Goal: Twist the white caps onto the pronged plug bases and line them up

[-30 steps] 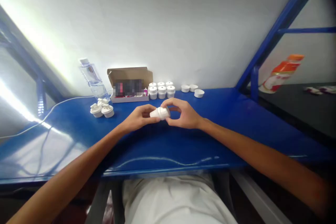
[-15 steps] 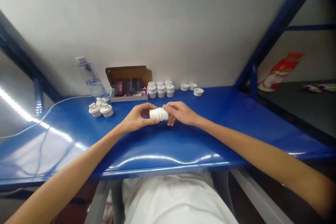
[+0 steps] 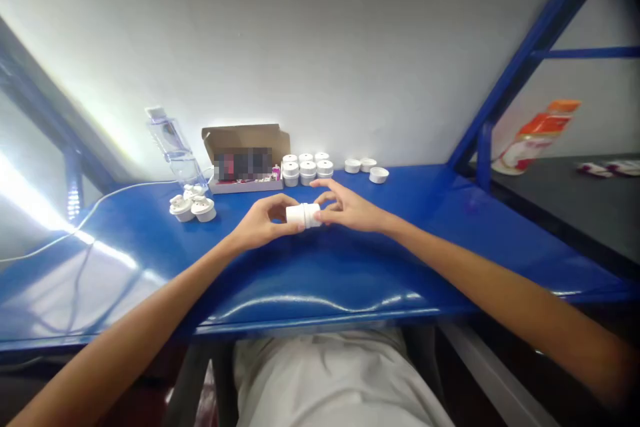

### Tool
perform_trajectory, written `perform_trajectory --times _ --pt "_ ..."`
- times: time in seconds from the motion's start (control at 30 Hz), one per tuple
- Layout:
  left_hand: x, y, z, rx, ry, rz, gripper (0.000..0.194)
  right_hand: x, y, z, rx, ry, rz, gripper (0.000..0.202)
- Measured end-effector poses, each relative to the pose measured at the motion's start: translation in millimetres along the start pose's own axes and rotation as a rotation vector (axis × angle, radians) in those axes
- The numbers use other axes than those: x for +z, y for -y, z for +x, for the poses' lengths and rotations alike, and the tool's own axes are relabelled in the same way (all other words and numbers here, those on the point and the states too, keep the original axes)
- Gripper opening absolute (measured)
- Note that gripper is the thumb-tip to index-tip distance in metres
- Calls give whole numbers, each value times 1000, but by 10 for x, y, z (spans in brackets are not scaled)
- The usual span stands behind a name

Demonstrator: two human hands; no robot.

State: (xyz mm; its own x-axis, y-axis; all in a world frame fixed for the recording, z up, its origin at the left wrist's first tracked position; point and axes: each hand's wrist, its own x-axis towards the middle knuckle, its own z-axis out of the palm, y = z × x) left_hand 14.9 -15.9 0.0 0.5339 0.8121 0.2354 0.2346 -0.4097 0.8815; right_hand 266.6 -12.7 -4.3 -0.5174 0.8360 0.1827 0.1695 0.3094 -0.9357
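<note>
In the middle of the head view, above the blue table, a white cylindrical plastic housing [image 3: 296, 215] lies on its side with a raised ring around it. My left hand [image 3: 263, 221] grips its left end between thumb and fingers. At the right end is my right hand [image 3: 353, 209], thumb on the housing and other fingers curled by its top edge. The right index finger is stretched out above it. Behind the hands stand several assembled white housings [image 3: 308, 173] in rows. White round caps [image 3: 379, 175] lie to their right. Left of my hands sit three white pieces with uneven tops [image 3: 203, 209].
An open cardboard box [image 3: 245, 188] with mixed contents stands against the wall. Left of it is a clear bottle [image 3: 177, 150], with a white cable [image 3: 125, 189] running past. Blue frame posts [image 3: 484, 157] flank the table [image 3: 425, 260]. A red-labelled bottle [image 3: 535, 137] stands beyond the right post.
My right hand has turned on the housing's right end. Its index finger has lifted off and its thumb now shows at the front. My left hand has stayed in place.
</note>
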Motion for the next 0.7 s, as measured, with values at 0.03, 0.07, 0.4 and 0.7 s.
perform_trajectory --times 0.03,0.07,0.4,0.7 --pt "1 1 0 2 -2 3 48 8 0 0 37 15 11 63" --pt "2 1 0 3 -2 3 49 20 -3 0 63 30 29 61" --pt "-6 -9 9 5 -35 13 50 68 -44 19 53 0 167 80" --pt "1 -6 13 16 -51 2 50 78 -25 11 65 -50 171 59"
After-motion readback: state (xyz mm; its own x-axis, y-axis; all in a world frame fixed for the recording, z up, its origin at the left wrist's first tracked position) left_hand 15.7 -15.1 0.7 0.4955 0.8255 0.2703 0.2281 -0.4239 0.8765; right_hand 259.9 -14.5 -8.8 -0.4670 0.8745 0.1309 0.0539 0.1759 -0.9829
